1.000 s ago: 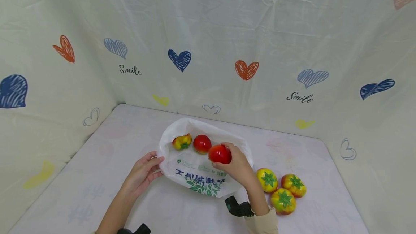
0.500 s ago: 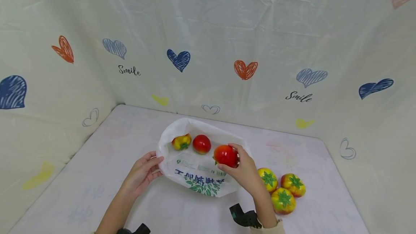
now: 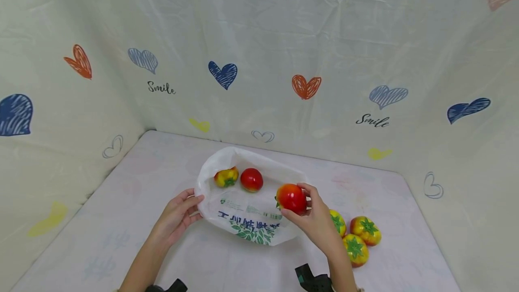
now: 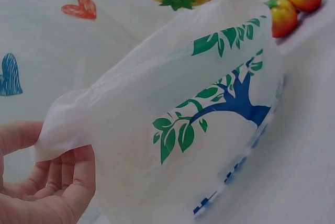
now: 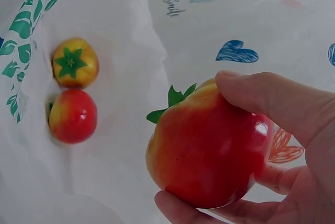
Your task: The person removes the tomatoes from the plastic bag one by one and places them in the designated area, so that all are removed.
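Observation:
A white plastic bag (image 3: pixel 243 208) with green leaf print lies with its mouth spread. My left hand (image 3: pixel 178 216) pinches its left rim; the left wrist view shows thumb and fingers (image 4: pixel 78 169) on the thin plastic. My right hand (image 3: pixel 318 220) grips a red-and-yellow tomato-like fruit (image 3: pixel 291 198) over the bag's right side. In the right wrist view that fruit (image 5: pixel 209 150) sits between thumb and fingers, its green leaves facing away from the palm. Inside the bag rest a red fruit (image 3: pixel 252 180) and a yellow-red one (image 3: pixel 226 177), side by side.
Right of the bag, beyond my right hand, several yellow-red fruits with green leaf tops stand grouped, among them one at the right (image 3: pixel 366 230) and one in front (image 3: pixel 356 250). A white cloth wall (image 3: pixel 259 57) with printed hearts rises behind the table (image 3: pixel 162 157).
My right hand has moved to the right with the red fruit, from over the middle of the bag to its right side. The left hand and the bag's left rim have stayed in place.

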`<state>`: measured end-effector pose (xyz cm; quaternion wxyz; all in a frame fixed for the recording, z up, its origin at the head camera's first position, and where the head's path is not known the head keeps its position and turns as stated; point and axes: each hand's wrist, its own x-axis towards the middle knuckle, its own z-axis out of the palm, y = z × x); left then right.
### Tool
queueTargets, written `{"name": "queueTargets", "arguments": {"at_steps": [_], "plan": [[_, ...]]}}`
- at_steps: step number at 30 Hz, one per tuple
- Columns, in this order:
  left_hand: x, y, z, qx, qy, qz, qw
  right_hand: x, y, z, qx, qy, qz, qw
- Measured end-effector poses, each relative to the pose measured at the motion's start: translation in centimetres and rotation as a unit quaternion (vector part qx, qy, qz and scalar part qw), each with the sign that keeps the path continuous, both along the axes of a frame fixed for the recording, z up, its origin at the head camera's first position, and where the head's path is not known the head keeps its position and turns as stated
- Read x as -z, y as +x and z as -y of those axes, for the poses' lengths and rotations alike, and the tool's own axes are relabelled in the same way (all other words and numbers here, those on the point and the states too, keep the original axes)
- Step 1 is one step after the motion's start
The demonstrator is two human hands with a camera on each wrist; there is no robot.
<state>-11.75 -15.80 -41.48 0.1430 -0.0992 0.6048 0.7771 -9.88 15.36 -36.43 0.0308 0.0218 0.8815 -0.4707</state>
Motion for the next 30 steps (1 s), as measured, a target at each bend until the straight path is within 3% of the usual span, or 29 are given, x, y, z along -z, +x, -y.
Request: {"name": "queueTargets", "arguments": {"at_steps": [9, 19, 25, 30], "plan": [[0.0, 0.0, 0.1, 0.001, -0.001, 0.001, 1.0, 0.0, 1.1, -1.4, 0.021, -0.005, -0.016, 0.9996], [-0.2, 0.0, 0.2, 0.003, 0.003, 0.0, 1.0, 0.4, 2.1, -3.5, 0.053, -0.007, -0.006, 0.9986], [-0.2, 0.0, 0.3, 0.003, 0.006, 0.001, 1.0, 0.6, 2.8, -5.1, 0.075, -0.016, 0.023, 0.9968], [-0.2, 0.0, 0.3, 0.004, 0.007, 0.002, 1.0, 0.7, 3.3, -6.4, 0.111, -0.013, 0.069, 0.9913]]}}
